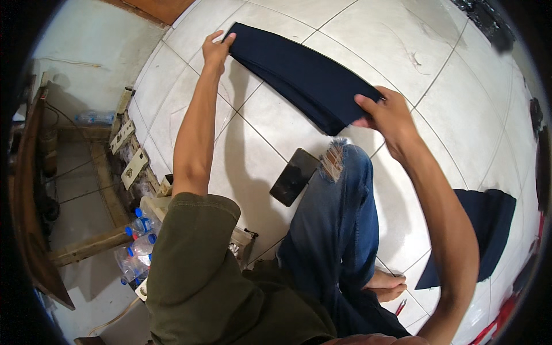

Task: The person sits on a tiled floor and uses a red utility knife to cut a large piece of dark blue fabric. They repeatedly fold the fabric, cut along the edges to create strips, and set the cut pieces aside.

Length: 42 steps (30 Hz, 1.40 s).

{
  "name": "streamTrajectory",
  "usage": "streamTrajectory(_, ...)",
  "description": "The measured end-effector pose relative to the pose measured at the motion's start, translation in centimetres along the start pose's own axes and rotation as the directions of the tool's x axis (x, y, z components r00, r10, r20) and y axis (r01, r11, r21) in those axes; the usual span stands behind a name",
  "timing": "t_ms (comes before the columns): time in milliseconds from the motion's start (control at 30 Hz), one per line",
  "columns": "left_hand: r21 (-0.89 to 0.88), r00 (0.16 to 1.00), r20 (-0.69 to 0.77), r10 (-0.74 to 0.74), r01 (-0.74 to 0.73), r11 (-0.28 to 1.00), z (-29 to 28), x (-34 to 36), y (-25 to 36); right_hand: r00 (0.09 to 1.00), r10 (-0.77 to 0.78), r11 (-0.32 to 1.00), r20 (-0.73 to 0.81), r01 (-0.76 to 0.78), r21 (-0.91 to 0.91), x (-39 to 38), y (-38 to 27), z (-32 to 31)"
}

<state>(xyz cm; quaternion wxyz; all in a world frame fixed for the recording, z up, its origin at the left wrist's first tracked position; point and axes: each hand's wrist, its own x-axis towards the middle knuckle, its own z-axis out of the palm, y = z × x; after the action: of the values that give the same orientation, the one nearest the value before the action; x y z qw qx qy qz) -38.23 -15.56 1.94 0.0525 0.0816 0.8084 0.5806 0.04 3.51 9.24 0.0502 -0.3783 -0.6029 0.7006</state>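
A long, folded piece of navy cloth (pixel 299 72) stretches between my hands above the tiled floor, wider at its right end. My left hand (pixel 217 50) pinches the narrow far-left end, thumb along the edge. At the other end my right hand (pixel 388 118) grips the cloth, its thumb on top and its fingers partly hidden beneath. What kind of item the cloth is, I cannot tell. A second piece of navy cloth (pixel 497 224) lies on the floor to the right, partly behind my right forearm.
A black phone (pixel 295 177) lies beside my bent knee in ripped jeans (pixel 339 213). Plastic bottles (pixel 141 241) with blue caps cluster at the left, near a wooden frame (pixel 92 247). A red pen (pixel 401 306) lies by my foot. Dark plastic (pixel 489 23) sits at the far right.
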Motion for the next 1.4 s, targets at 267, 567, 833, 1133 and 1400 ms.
streamTrajectory(267,0.242,0.999,-0.005,0.032,-0.030,0.970,0.1,7.6,-6.7,0.989,0.114,0.986,0.097,-0.124,0.111,5.3,4.9,1.9)
streamTrajectory(567,0.815,0.804,-0.059,0.591,-0.303,0.494,4.3,7.9,-4.4,0.987,0.053,0.563,0.152,0.096,-0.821,-15.3,7.3,-15.1)
streamTrajectory(833,-0.219,0.375,0.523,0.765,-0.809,0.546,31.5,-37.9,6.3,0.907,0.143,0.469,-0.397,-0.415,-0.779,-38.3,22.2,-25.3)
streamTrajectory(1133,-0.233,-0.010,0.899,0.439,-0.859,0.457,37.5,-61.7,0.4,0.777,-0.155,0.572,-0.610,-0.433,-0.697,-39.9,34.5,-20.4)
streamTrajectory(1400,-0.132,-0.052,0.957,0.284,-0.954,0.271,34.4,-54.3,-1.3,0.799,-0.233,0.823,-0.554,-0.142,-0.550,-38.2,36.8,-16.3)
